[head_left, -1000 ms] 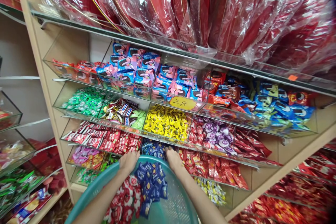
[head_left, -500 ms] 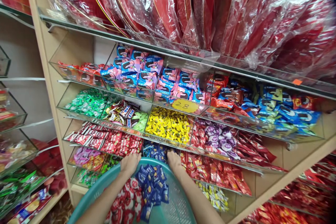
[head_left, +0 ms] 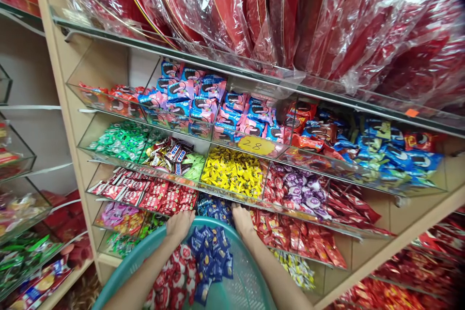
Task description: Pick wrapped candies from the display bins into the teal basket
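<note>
Facing you is a pale wooden shelf unit with tiers of clear dividers. Its top glass shelf carries red items in clear plastic. Beneath, you have blue-and-pink packets mid-row. The next tier holds green sweets at left, yellow sweets centrally and purple sweets further right. Below those lie red-and-white packets, then dark blue packets, partly hidden from you.

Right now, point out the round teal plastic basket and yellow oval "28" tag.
Round teal plastic basket (head_left: 248,266): head view, bare perforated inner wall.
Yellow oval "28" tag (head_left: 256,146): head view, middle.
</note>
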